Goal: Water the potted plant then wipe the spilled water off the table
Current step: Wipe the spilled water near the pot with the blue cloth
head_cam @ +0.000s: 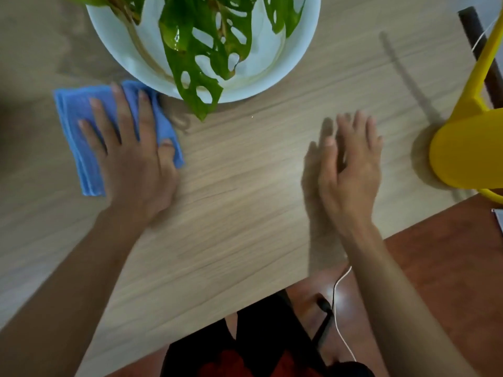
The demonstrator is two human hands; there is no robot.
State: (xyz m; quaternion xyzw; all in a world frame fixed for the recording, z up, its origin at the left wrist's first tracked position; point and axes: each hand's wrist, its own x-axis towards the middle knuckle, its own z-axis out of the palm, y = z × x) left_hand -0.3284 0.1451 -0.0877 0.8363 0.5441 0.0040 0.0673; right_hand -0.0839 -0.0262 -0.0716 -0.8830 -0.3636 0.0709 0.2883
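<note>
A folded blue cloth (76,123) lies flat on the wooden table (239,191), just left of the white pot's rim. My left hand (130,159) presses down on the cloth with fingers spread. The white round pot (294,63) stands at the top centre with holed green leaves (206,50) hanging over its rim. A small wet mark (181,121) shows on the wood beside the cloth, under a leaf tip. My right hand (351,170) hovers over the table to the right, fingers apart, holding nothing. A yellow watering can (468,148) stands at the right edge.
The table's front edge runs diagonally from lower left to the right. Beyond it are a reddish floor (435,254), a white cable (339,308) and a dark chair part (324,319). A dark post (473,31) stands at the top right.
</note>
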